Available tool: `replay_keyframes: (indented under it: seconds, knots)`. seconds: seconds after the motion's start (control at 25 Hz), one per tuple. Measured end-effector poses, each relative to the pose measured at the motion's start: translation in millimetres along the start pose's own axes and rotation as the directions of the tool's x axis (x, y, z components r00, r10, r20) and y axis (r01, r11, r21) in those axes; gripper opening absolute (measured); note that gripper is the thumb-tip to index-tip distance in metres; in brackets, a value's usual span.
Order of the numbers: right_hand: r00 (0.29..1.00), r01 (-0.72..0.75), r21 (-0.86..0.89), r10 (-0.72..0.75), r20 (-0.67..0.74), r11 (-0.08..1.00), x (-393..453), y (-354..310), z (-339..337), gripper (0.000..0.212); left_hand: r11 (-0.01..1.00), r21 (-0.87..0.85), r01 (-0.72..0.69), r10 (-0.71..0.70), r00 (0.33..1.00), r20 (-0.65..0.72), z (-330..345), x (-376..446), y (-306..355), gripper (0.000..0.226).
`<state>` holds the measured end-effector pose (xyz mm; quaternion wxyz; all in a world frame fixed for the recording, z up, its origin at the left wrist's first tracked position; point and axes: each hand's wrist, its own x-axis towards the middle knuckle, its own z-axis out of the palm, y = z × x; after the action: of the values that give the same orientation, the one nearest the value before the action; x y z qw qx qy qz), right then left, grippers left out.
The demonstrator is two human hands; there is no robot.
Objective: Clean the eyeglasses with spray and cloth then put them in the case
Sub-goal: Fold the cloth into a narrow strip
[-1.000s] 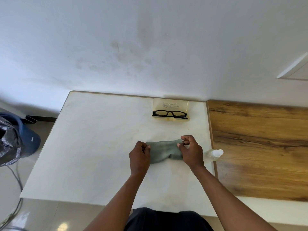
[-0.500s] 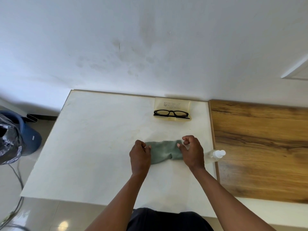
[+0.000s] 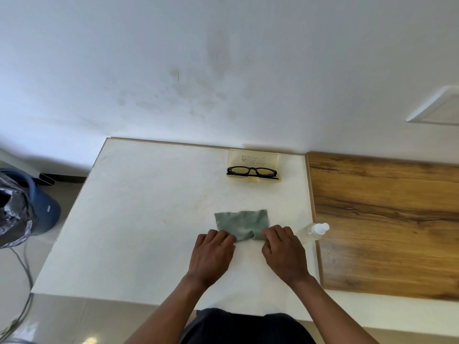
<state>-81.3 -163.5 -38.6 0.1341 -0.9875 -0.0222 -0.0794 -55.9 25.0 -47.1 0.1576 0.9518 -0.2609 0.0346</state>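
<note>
Both hands pinch the near edge of the green cloth on the worktop, left hand and right hand. Glasses rest on the open case; spray bottle lies beside the right hand.

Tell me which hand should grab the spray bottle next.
Right. The right hand lies just beside the spray bottle at the table's right edge. The left hand is across the cloth, farther away.

Layout on the table: eyeglasses lie in the open case at the far edge; the cloth lies nearer, centre-right; the spray bottle lies right of the cloth, at the table's right edge.
</note>
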Motion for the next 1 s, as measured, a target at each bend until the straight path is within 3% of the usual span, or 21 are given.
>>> replay_keyframes:
  seconds: [0.28, 0.48, 0.72, 1.0]
  knots:
    - [0.995, 0.102, -0.157, -0.099, 0.024, 0.982, 0, 8, 2, 0.026, 0.982, 0.129, -0.137, 0.14, 0.99, -0.014, -1, 8, -12, 0.035]
    - [0.989, 0.148, -0.178, -0.148, 0.012, 0.973, -13, 10, 6, 0.019, 0.972, 0.131, -0.197, 0.198, 0.98, 0.004, 3, -7, -18, 0.027]
    - [0.973, 0.232, -0.151, -0.226, 0.053, 0.961, -11, 9, 3, 0.038, 0.973, 0.054, -0.223, 0.223, 0.975, -0.003, 3, -7, -18, 0.027]
    - [0.994, 0.1, -0.206, -0.088, 0.067, 0.973, -22, 2, 6, 0.024, 0.991, 0.068, -0.117, 0.119, 0.993, -0.014, 4, -16, -12, 0.021]
